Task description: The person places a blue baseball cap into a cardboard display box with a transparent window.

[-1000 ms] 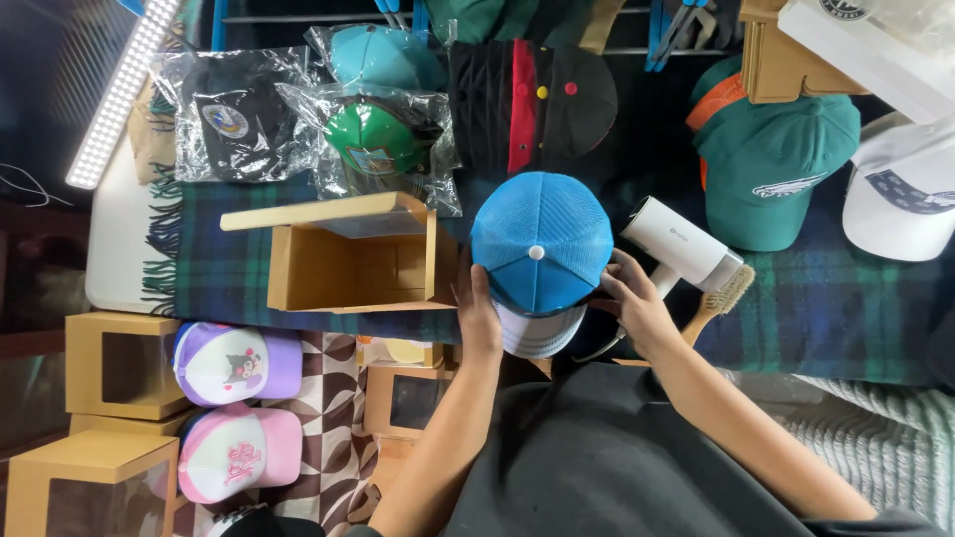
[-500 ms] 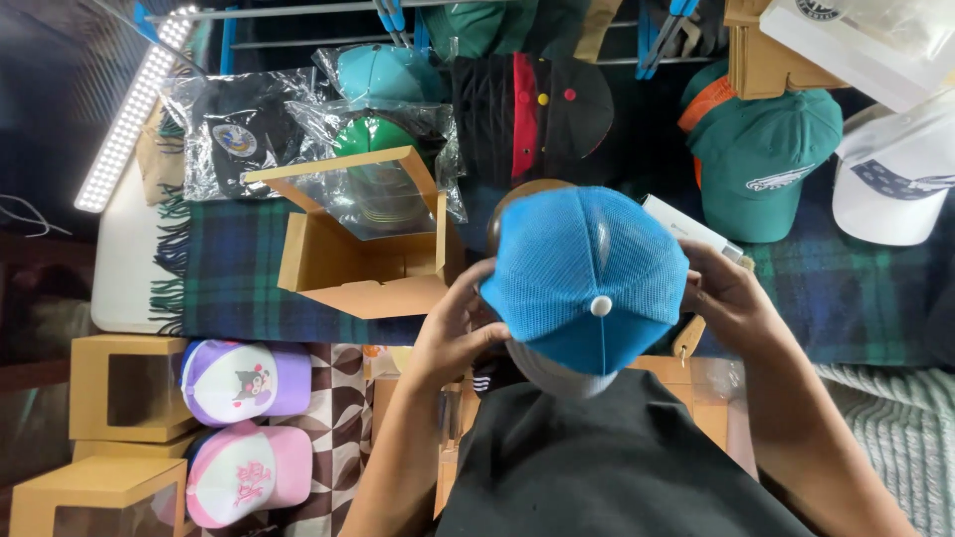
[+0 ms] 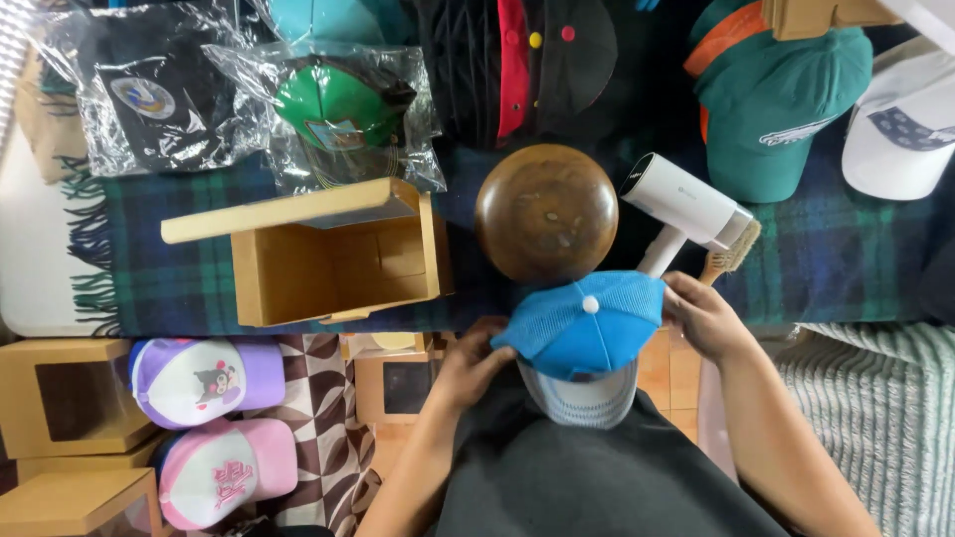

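Head view: both hands, left (image 3: 476,366) and right (image 3: 704,316), grip blue cap (image 3: 582,333); wooden box (image 3: 333,261) beside, apparently empty.

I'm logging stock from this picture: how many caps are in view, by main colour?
Blue: 1, the blue cap, held by the left hand and right hand
Green: 1
Teal: 2
White: 1
Purple: 1
Pink: 1
Black: 2
Total: 9

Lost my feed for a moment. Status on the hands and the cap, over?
Left hand and right hand both grip the blue cap. Cap off the wooden dome. Nothing between them.
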